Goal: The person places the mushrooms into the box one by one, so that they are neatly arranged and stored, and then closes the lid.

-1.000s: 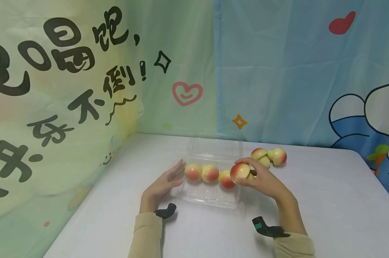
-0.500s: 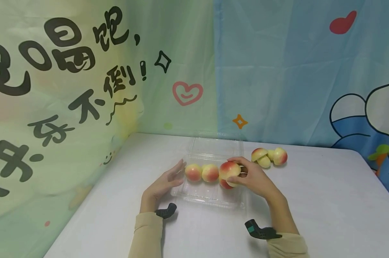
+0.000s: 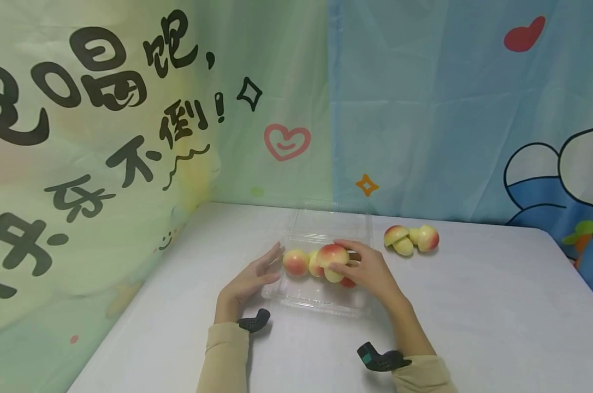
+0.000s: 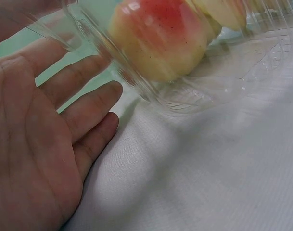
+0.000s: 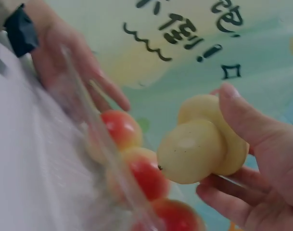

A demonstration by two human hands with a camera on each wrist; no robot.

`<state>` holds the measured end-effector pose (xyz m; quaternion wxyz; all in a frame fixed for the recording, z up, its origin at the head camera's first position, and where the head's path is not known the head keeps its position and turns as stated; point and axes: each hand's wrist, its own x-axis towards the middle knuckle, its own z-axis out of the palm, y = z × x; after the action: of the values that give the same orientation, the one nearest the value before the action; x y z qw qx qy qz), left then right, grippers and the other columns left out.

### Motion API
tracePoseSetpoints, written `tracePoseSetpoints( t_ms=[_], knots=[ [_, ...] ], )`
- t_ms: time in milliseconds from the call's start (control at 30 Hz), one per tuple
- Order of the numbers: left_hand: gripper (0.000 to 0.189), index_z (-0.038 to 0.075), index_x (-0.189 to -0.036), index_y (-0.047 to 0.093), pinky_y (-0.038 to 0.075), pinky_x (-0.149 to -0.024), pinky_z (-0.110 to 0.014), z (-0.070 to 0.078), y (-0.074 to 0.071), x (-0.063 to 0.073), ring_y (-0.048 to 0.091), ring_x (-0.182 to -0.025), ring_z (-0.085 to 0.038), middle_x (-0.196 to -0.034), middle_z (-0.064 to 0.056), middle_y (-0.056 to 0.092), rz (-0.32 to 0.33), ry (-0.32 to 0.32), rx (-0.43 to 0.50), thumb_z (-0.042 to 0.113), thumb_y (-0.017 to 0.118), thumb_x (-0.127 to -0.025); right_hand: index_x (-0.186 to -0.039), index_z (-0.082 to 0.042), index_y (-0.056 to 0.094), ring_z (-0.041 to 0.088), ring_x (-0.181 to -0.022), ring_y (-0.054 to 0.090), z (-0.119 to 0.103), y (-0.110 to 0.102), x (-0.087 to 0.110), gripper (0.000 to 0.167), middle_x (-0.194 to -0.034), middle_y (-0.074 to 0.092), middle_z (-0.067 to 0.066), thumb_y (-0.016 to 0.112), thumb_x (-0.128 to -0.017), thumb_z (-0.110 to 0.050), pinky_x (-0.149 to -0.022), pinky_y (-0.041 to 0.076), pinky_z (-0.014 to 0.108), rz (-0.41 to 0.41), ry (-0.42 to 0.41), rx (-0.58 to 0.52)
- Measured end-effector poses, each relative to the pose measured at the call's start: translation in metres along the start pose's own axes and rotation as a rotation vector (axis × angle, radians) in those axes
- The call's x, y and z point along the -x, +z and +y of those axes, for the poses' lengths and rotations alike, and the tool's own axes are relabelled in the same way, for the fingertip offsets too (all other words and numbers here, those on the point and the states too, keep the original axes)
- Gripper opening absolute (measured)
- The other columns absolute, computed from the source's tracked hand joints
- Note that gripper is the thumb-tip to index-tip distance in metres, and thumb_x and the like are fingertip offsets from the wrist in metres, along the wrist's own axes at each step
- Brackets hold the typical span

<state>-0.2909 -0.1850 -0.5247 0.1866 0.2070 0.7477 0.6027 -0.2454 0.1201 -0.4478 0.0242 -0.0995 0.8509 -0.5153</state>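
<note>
Two of the clear box's three mushrooms are partly hidden by a fourth, gripped above by the right hand; the left hand is spread alongside; two mushrooms are seen outside.

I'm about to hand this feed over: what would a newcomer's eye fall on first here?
Probably the red-and-yellow mushroom-shaped piece that the right hand holds over the clear plastic container, just below the middle of the head view. Next, the similar pieces in a row inside it, with the left hand at its left side. Big black characters on the left of the backdrop also stand out.
</note>
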Motion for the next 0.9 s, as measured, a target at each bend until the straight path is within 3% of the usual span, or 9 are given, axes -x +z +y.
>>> tracePoseSetpoints(
  t_ms=[167, 300, 467, 733, 900],
  knots=[
    [0.078, 0.02, -0.154, 0.013, 0.006, -0.12, -0.049, 0.001, 0.0, 0.001, 0.019, -0.146, -0.021, -0.159, 0.002, 0.022, 0.003, -0.001, -0.013, 0.01, 0.059, -0.091, -0.13, -0.016, 0.059, 0.026, -0.11, 0.064, -0.007, 0.021, -0.002, 0.063, -0.131, 0.061, 0.008, 0.078, -0.076, -0.039, -0.082, 0.057, 0.034, 0.046, 0.029, 0.002],
    [0.079, 0.024, -0.153, 0.015, 0.007, -0.12, -0.049, 0.003, 0.0, 0.001, 0.019, -0.146, -0.019, -0.158, 0.004, 0.023, 0.011, -0.009, -0.016, 0.01, 0.06, -0.09, -0.128, -0.013, 0.061, 0.024, -0.107, 0.065, -0.01, 0.039, -0.001, 0.06, -0.126, 0.063, 0.006, 0.078, -0.076, -0.037, -0.088, 0.055, 0.036, 0.089, 0.003, 0.014],
    [0.079, 0.023, -0.153, 0.016, 0.008, -0.12, -0.05, 0.003, 0.0, 0.0, 0.019, -0.146, -0.019, -0.158, 0.005, 0.024, 0.014, -0.013, -0.016, 0.01, 0.061, -0.09, -0.125, -0.012, 0.063, 0.023, -0.101, 0.066, -0.011, 0.056, 0.0, 0.058, -0.118, 0.065, 0.006, 0.078, -0.075, -0.039, -0.085, 0.056, 0.036, 0.147, -0.008, 0.042],
    [0.08, 0.02, -0.154, 0.013, 0.008, -0.12, -0.05, 0.001, -0.001, 0.0, 0.019, -0.146, -0.019, -0.158, 0.006, 0.022, 0.004, -0.018, -0.025, 0.012, 0.061, -0.09, -0.115, -0.016, 0.069, 0.019, -0.096, 0.067, -0.012, 0.067, 0.001, 0.052, -0.109, 0.071, 0.003, 0.076, -0.075, -0.048, -0.08, 0.055, 0.037, 0.243, 0.052, 0.132],
    [0.079, 0.02, -0.154, 0.013, 0.009, -0.12, -0.047, 0.001, -0.001, 0.0, 0.019, -0.146, -0.019, -0.158, 0.005, 0.022, 0.001, 0.002, -0.019, 0.009, 0.06, -0.091, -0.111, -0.018, 0.068, 0.016, -0.088, 0.07, -0.013, 0.072, 0.002, 0.048, -0.1, 0.073, 0.001, 0.073, -0.076, -0.052, -0.078, 0.055, 0.035, 0.236, 0.038, 0.172]
  ],
)
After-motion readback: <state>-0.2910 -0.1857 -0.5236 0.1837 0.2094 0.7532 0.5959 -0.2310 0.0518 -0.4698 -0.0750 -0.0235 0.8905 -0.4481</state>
